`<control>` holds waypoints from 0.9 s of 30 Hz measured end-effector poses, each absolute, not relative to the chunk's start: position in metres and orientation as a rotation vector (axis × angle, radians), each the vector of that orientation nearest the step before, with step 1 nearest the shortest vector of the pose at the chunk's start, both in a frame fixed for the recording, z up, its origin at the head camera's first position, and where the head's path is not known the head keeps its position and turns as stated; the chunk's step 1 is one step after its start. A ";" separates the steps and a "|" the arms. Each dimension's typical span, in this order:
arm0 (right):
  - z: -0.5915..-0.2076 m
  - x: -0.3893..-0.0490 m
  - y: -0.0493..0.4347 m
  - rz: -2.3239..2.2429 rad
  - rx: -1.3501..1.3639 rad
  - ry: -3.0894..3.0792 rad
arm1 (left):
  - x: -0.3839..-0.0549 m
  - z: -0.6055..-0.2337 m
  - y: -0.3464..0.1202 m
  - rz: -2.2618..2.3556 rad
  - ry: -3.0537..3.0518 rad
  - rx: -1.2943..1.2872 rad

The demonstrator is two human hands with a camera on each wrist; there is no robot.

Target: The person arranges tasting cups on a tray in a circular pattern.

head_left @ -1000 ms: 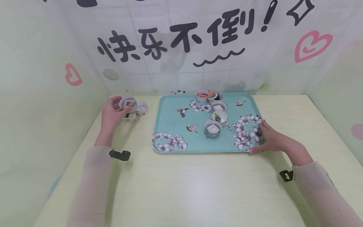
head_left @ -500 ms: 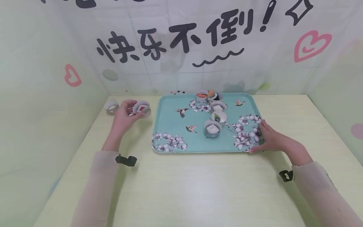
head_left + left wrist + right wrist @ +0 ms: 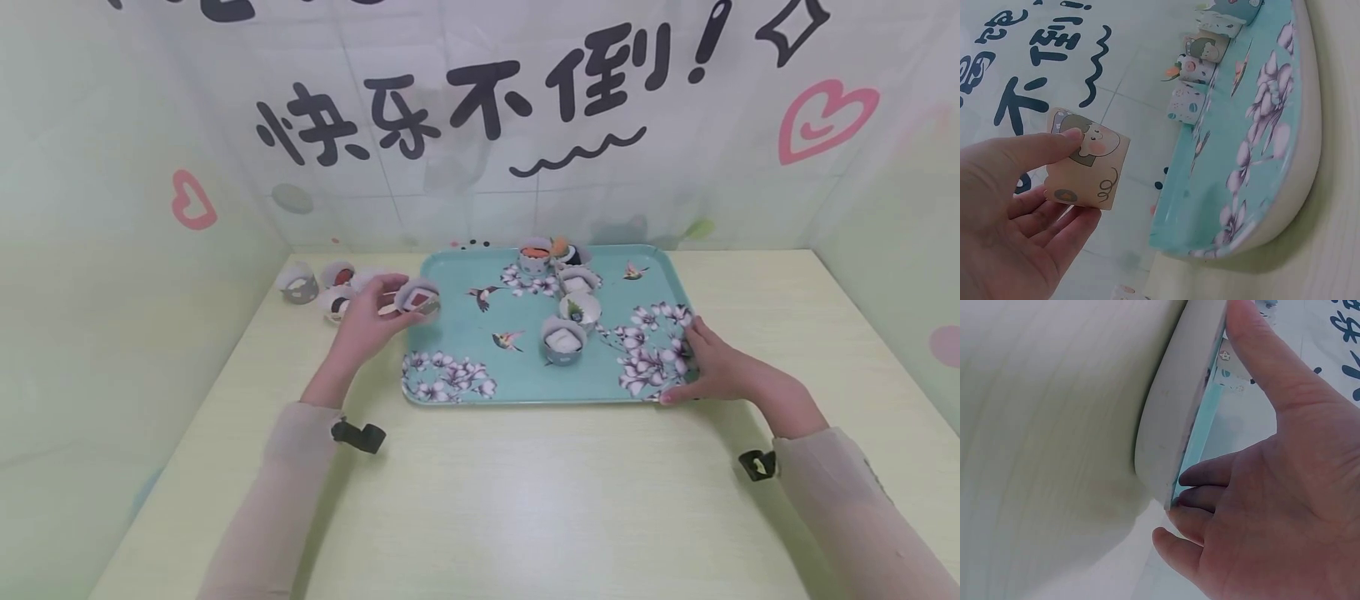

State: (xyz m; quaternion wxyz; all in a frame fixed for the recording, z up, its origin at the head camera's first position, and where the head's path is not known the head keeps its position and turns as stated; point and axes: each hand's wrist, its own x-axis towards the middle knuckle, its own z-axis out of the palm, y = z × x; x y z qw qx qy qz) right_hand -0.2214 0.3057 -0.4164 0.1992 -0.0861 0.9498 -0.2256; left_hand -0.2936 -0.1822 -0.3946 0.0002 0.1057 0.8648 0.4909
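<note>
"So, what stands farthest left?"

"Several cups (image 3: 298,285) on the tabletop (image 3: 517,500), grouped near the wall. One sits a little apart at the outer end, one shows something red inside, and another is partly hidden behind the left hand (image 3: 362,327)."

"And that hand's grip?"

"Clamped on the held cup (image 3: 417,299), thumb on one side and fingers on the other. From the left wrist you can see a cartoon face on its side."

"Where is that cup exactly?"

"Raised, by the left rim of the tray (image 3: 450,317). I can't tell whether it's directly over the rim or just outside. A white piece and a red one show inside."

"What's on the tray?"

"Five cups, close together in a bent line from the far rim toward the near one: an orange-filled cup (image 3: 535,255) at the back, a white-filled cup (image 3: 563,341) nearest us. Flowers and birds are printed around them."

"And at the right end?"

"The right hand (image 3: 718,369). Its grip is on the tray's near right corner, thumb at the near edge, bent fingers against the right side."
</note>
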 end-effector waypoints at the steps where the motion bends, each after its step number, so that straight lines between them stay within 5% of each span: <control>1: -0.416 -0.221 0.306 -0.632 -0.240 2.656 | -0.293 -0.396 -0.179 1.534 2.713 0.336; 27: -0.417 -0.222 0.306 -0.624 -0.241 2.657 | -0.283 -0.410 -0.122 1.462 2.560 0.508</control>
